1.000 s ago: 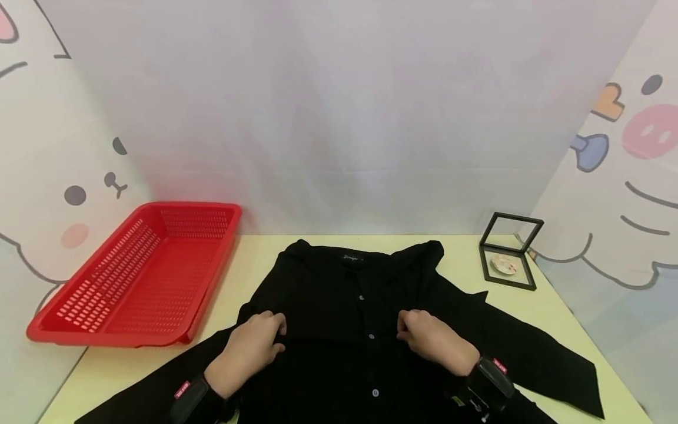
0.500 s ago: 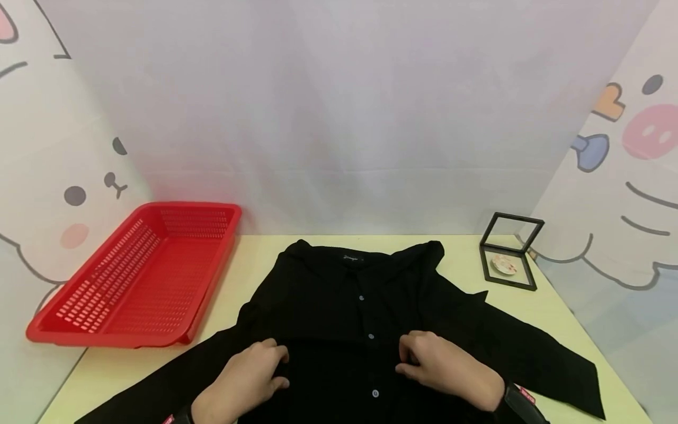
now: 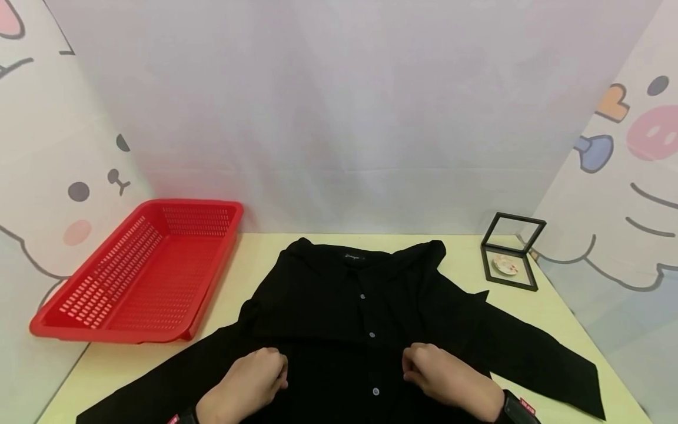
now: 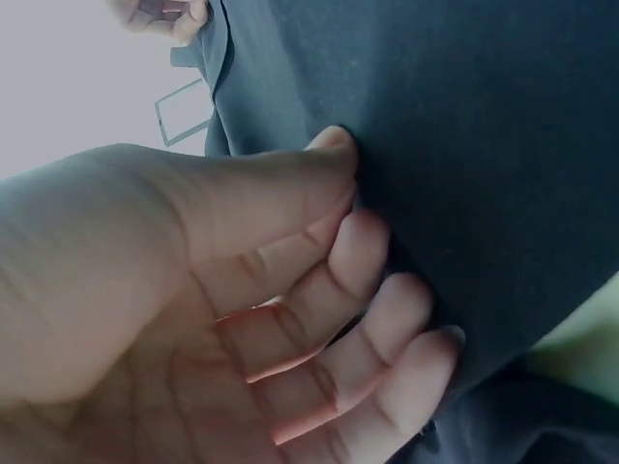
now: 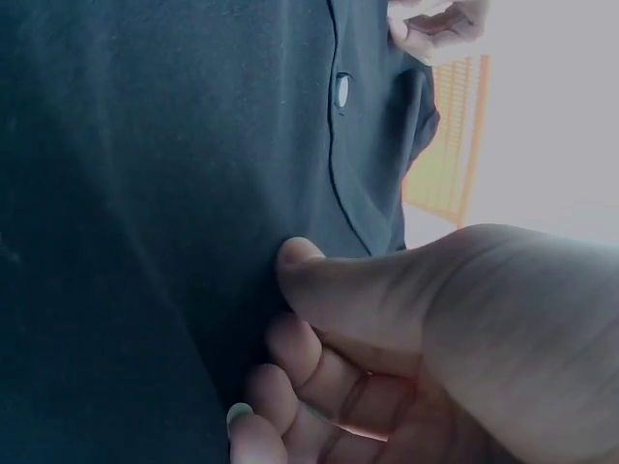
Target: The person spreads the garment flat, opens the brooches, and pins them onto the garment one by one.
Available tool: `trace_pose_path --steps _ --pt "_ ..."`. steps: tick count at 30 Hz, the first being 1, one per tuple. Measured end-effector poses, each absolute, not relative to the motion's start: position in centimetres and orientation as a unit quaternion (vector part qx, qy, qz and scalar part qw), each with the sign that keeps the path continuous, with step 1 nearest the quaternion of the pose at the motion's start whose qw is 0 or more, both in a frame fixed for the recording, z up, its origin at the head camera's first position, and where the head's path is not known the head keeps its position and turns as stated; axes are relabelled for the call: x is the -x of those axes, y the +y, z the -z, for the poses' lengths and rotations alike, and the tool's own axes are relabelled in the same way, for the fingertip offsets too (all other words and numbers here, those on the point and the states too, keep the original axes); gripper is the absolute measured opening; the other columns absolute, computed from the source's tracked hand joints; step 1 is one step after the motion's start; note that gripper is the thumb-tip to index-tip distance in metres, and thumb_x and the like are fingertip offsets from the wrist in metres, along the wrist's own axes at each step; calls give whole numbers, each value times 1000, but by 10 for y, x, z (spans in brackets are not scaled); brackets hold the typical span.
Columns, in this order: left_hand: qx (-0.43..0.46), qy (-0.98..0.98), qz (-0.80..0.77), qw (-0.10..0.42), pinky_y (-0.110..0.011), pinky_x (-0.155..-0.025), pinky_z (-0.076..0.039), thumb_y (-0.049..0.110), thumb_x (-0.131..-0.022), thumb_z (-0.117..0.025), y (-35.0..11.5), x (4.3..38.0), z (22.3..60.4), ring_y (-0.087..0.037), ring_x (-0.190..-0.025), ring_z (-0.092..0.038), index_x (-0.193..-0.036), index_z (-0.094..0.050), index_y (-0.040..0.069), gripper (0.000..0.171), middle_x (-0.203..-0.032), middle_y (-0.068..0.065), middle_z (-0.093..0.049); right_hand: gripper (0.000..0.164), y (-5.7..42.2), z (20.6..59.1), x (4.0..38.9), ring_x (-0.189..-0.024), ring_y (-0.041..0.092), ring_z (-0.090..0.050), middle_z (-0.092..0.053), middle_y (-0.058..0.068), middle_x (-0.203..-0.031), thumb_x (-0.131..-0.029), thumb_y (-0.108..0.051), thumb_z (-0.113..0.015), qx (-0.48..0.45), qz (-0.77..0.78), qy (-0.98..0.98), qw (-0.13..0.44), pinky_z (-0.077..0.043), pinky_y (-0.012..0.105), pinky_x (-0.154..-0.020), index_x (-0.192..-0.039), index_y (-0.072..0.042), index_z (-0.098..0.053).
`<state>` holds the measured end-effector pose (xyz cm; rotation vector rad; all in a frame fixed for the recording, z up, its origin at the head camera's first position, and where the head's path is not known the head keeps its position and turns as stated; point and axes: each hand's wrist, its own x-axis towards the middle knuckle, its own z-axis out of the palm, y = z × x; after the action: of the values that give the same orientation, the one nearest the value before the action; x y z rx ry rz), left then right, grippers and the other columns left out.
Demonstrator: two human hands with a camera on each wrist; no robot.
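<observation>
A black button-up shirt (image 3: 328, 318) lies spread front up, collar at the far side and both sleeves stretched outward. On its left front, my left hand (image 3: 253, 377) pinches the cloth between thumb and curled fingers. Level with it across the button row, my right hand (image 3: 442, 377) pinches the cloth on the other side. The left wrist view shows the thumb (image 4: 334, 145) against the dark fabric, close to the fingertips. Folds of cloth between the fingers are mostly hidden. In the right wrist view a white button (image 5: 342, 91) shows on the placket.
A red perforated plastic basket (image 3: 212, 288) stands at the left on the pale yellow table (image 3: 254, 253). At the back right is a small black hinged frame (image 3: 484, 268) with a round patterned piece (image 3: 505, 265) inside. A white curtain backs the table, with cartoon-printed panels at both sides.
Both hands have come down the shirt towards me from chest height. Their thumbs and fingers, apart half a second ago, have now closed on the cloth. The view has shifted slightly.
</observation>
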<state>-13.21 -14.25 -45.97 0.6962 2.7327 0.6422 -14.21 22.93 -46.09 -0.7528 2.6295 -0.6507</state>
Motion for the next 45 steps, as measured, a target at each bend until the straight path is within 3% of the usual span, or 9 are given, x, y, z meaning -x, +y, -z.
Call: trace_pose_path --steps 6,19,32,36,39,45 --pt "-217 937 -221 162 -27 -51 -34 10 -94 -74 -139 143 457 -9 -56 -42 -71 -55 19 31 -70 5 -47 17 230 462 153 -64 0 -46 -54 -8 -79 -97 -8 -70 253 244 919 177 -43 23 -57 -83 -17 -63" --pt "-158 937 -253 184 -29 -53 -35 3 -94 -72 -132 168 455 -17 -55 -49 -70 -58 12 28 -70 2 -58 13 236 464 182 -59 1 -47 -56 -7 -77 -97 -6 -69 266 254 915 167 -44 23 -54 -87 -13 -65" --pt "-132 948 -240 161 -27 -52 -36 4 -90 -77 -130 189 452 -15 -53 -47 -65 -60 11 31 -67 2 -57 13 238 465 195 -58 2 -47 -57 -6 -77 -98 -8 -68 255 252 921 154 -43 23 -53 -87 -13 -65" --pt "-159 950 -225 148 -30 -56 -38 7 -89 -79 -127 183 452 -16 -58 -48 -72 -58 12 27 -71 1 -55 13 239 464 191 -60 3 -47 -55 -6 -78 -98 -7 -69 250 246 924 156 -43 24 -55 -88 -13 -64" --pt "-193 951 -192 149 -35 -61 -42 15 -86 -84 -121 173 450 -20 -68 -52 -86 -63 11 22 -80 -2 -54 11 234 459 181 -66 6 -47 -54 -4 -83 -95 -9 -72 245 226 928 164 -43 26 -58 -92 -14 -63" --pt "-200 949 -161 184 -44 -70 -50 28 -81 -89 -107 157 445 -31 -91 -54 -116 -67 8 46 -108 -12 -57 25 217 446 165 -85 19 -50 -53 2 -98 -87 -16 -83 208 186 943 181 -46 38 -71 -104 -14 -65"
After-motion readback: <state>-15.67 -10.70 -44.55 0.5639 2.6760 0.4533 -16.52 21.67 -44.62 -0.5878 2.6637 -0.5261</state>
